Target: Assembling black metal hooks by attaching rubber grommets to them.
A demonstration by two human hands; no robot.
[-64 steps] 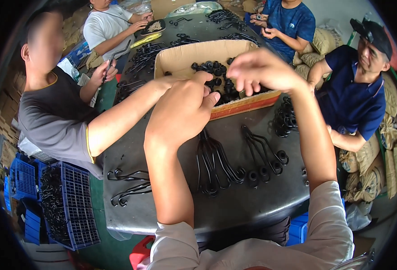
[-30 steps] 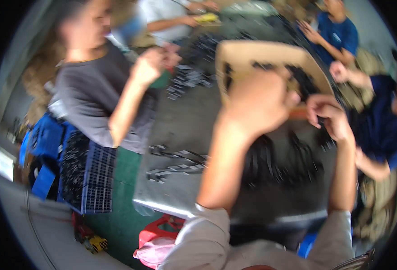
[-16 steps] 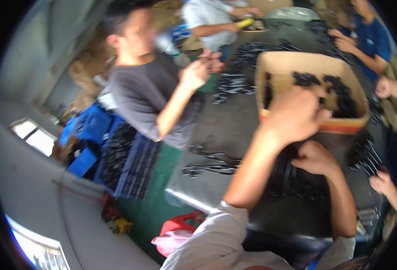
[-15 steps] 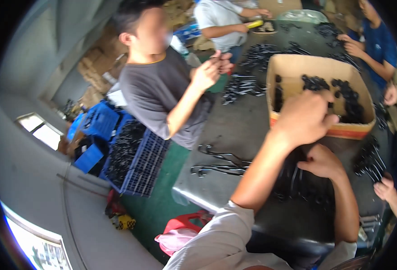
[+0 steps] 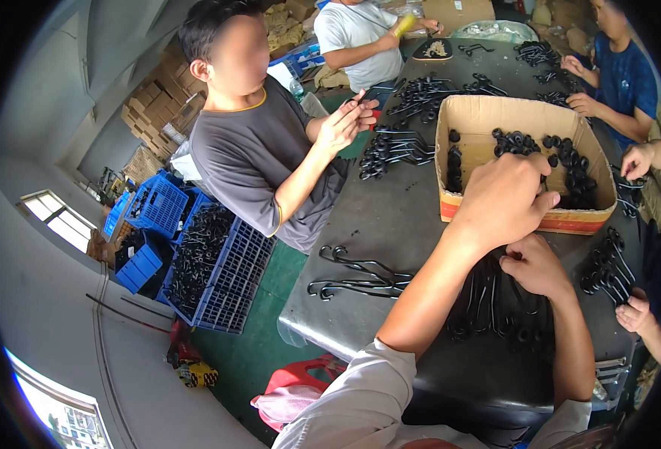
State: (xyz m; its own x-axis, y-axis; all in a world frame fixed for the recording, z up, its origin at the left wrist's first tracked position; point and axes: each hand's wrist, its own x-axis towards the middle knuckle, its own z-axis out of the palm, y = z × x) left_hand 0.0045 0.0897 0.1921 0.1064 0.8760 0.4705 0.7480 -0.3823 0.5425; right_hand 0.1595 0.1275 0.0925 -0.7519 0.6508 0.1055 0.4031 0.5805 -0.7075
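Note:
My left hand (image 5: 501, 196) reaches over the near wall of a cardboard box (image 5: 527, 107). Its fingers curl inward, and whatever they hold is hidden behind the hand. Inside the box lie loose black ring-shaped pieces (image 5: 576, 168), some of them right beside my fingertips. Just in front of the box, lower and to the right, is my right hand (image 5: 538, 266), with its fingers closed together. I cannot make out what it grips. Beneath it spreads a bunch of black bent rods with ringed ends (image 5: 484, 303); more hooked black rods (image 5: 364, 271) lie left of my forearm.
A co-worker in grey (image 5: 252, 150) stands left of the table (image 5: 390, 217), handling a dark rod. Others work along the far and right sides, near rod piles (image 5: 394, 150). Blue crates (image 5: 229, 273) full of dark parts and a red stool (image 5: 293, 385) stand on the floor.
My hands keep nearly the same places; the right one sits slightly higher. The view has shifted a little and sharpened. The far co-worker's yellow-handled tool has moved left and up.

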